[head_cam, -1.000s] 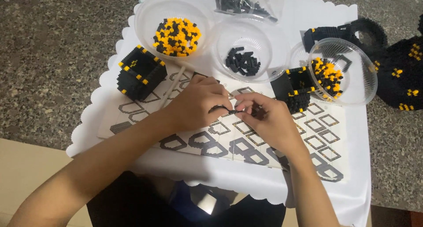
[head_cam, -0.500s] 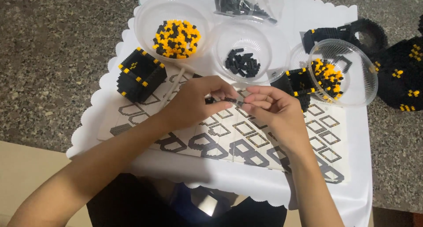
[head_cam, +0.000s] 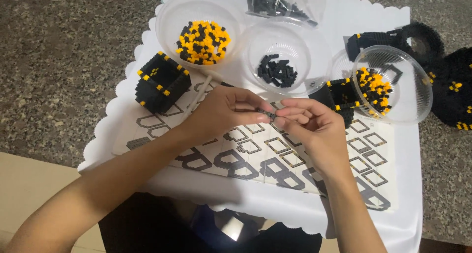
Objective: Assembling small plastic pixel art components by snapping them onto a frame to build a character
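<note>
My left hand (head_cam: 227,108) and my right hand (head_cam: 309,125) meet over the printed instruction sheet (head_cam: 275,159). Between their fingertips sits a small row of black bricks (head_cam: 268,115), pinched from both sides. Just beyond the hands stands a clear bowl of black bricks (head_cam: 278,56). A bowl of mixed yellow and black bricks (head_cam: 202,24) lies to its left. A black box-shaped build with yellow corners (head_cam: 161,81) rests left of my left hand.
A tilted clear bowl with yellow and black bricks (head_cam: 388,86) leans on another black build (head_cam: 339,93) at the right. A bag of black pieces (head_cam: 282,0) lies at the back. Large black builds (head_cam: 447,81) sit at far right. A white scalloped cloth (head_cam: 246,199) covers the tabletop.
Both hands have lifted slightly and moved toward the bowls, still holding the small black piece between them. Fingers have shifted their grip a little.
</note>
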